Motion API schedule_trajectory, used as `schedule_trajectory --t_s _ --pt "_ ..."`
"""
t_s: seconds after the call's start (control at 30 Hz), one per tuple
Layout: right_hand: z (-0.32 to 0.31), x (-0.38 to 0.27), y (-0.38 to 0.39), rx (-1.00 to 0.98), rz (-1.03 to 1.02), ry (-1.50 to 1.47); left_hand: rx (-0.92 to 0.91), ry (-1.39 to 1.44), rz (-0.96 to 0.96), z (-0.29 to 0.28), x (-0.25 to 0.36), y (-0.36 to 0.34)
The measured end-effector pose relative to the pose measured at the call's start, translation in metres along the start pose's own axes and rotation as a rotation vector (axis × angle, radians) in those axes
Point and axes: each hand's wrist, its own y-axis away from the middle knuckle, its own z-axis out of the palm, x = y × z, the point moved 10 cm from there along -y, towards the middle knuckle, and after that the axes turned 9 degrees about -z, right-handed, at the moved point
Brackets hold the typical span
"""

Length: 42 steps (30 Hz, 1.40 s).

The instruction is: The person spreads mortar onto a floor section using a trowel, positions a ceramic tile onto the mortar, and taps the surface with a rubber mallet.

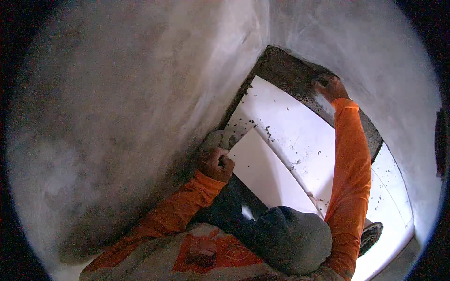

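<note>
My left hand (215, 164) is closed at the near-left corner of a loose white tile (274, 171), its fingers curled at the edge. That tile lies at an angle, partly over a larger white tile surface (295, 124) sprinkled with dark crumbs. Farther off, my right hand (331, 87) reaches to a dark strip of mortar or rough bedding (293, 70) beside the right wall. Its fingers are bent round toward the thumb. A pale grey patch shows just under that hand, but I cannot make out what it holds.
Plastered grey walls rise on the left (126, 107) and right (375, 70), meeting in a corner ahead. My bent knee (295, 239) is close to the loose tile. A dark shoe (370, 239) stands at the right, by more white tiles (391, 196).
</note>
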Motion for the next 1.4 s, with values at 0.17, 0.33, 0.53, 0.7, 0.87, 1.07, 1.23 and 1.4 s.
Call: schedule_trajectory --t_s 0.17,0.33,0.53,0.7,0.87,1.07,1.23,1.4 --pt "0.014 -0.011 0.004 0.038 0.156 0.173 0.037 0.156 -0.045 0.013 -0.028 0.009" --pt "0.007 -0.015 0.016 0.020 0.258 0.099 0.009 0.054 0.049 0.005 -0.005 0.001" --pt "0.008 0.006 0.015 0.187 0.273 0.144 -0.021 0.002 -0.034 0.008 -0.013 0.005" --pt "0.010 -0.007 0.035 0.170 0.267 0.132 -0.010 -0.035 0.055 0.003 -0.001 0.001" --pt "0.003 -0.038 0.069 0.240 0.139 0.261 0.002 -0.060 -0.030 -0.002 -0.006 0.001" --pt "-0.024 -0.040 0.203 0.512 0.118 -0.118 -0.061 0.046 -0.021 0.005 -0.003 -0.002" --pt "-0.070 -0.046 0.390 0.696 0.498 -0.180 -0.016 0.011 -0.049 0.022 -0.062 -0.002" --pt "-0.101 -0.070 0.602 0.866 0.678 0.346 0.011 0.088 0.095 0.017 -0.023 -0.004"
